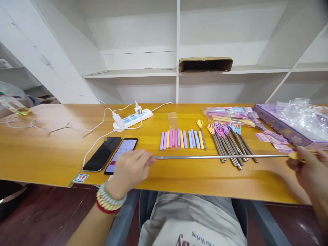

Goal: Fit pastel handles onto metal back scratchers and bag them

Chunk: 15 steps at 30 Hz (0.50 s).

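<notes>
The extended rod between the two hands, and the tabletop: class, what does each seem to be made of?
The rod: probably polished steel, thin, grey and shiny, telescoped out between left hand and right hand. The tabletop: wood or wood-look laminate, glossy orange-brown with faint grain.

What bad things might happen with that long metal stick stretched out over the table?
The extended telescopic rod, held between the left hand and the right hand, passes just above the pile of back scratchers; a dip might scatter them. Stretched this far, the thin rod might bend. The left hand sits close to the lit phone at the table edge and might nudge it off.
</notes>
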Tool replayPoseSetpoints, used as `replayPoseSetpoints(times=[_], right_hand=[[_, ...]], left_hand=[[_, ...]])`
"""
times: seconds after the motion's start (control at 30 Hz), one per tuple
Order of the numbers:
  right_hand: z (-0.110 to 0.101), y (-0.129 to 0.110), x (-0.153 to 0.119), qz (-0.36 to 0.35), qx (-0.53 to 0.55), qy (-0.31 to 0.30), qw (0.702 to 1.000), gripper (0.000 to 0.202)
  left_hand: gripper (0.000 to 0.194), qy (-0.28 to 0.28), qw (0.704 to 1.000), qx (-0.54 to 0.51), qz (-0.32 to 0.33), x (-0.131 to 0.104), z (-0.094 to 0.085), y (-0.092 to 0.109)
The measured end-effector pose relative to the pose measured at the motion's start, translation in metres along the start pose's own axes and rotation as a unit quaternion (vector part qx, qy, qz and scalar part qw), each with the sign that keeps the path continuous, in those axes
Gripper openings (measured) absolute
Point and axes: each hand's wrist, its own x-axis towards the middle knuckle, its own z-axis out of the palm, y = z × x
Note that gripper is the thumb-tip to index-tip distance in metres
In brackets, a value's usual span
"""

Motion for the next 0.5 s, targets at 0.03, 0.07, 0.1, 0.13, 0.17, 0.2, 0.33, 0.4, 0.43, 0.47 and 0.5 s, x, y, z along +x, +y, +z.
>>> replayPoseSetpoints(times=[0.03,0.07,0.1,0.13,0.17,0.2,0.33,0.4,0.43,0.47,0.5], right_hand=[[0.008,0.002,-0.015,0.001,-0.021,-0.040,0.999,0.027],[0.018,0.004,-0.032,0.001,-0.061,-0.095,0.994,0.026],[0.029,0.006,-0.052,-0.004,-0.085,-0.148,0.985,0.027],[0.040,0.008,-0.073,0.005,-0.084,-0.205,0.975,0.026],[0.052,0.009,-0.095,0.009,-0.080,-0.259,0.963,0.026],[0.062,0.010,-0.116,-0.001,-0.072,-0.309,0.948,0.025],[0.090,0.007,-0.163,-0.060,-0.044,-0.325,0.943,0.022],[0.100,0.003,-0.160,-0.082,-0.036,-0.314,0.945,0.023],[0.106,0.001,-0.153,-0.084,-0.037,-0.327,0.941,0.024],[0.113,-0.002,-0.142,-0.079,-0.041,-0.351,0.932,0.026],[0.122,-0.004,-0.130,-0.075,-0.045,-0.377,0.922,0.029]], left_hand=[[0.017,-0.002,1.000,0.002,0.009,0.009,0.003,0.012],[0.019,0.002,1.000,0.008,0.011,0.019,0.007,0.024],[0.021,0.000,1.000,0.011,0.014,0.030,0.013,0.038],[0.023,0.007,1.000,0.007,0.016,0.042,0.018,0.052],[0.025,0.006,1.000,-0.003,0.030,0.053,0.023,0.065],[0.027,0.004,0.999,-0.015,0.050,0.064,0.028,0.076],[0.031,-0.006,0.995,-0.054,0.079,0.091,0.040,0.103],[0.032,-0.011,0.997,-0.058,0.057,0.098,0.042,0.102],[0.033,-0.017,0.997,-0.056,0.046,0.103,0.044,0.098],[0.034,-0.026,0.998,-0.054,0.035,0.108,0.047,0.094],[0.035,-0.036,0.998,-0.053,0.023,0.115,0.050,0.088]])
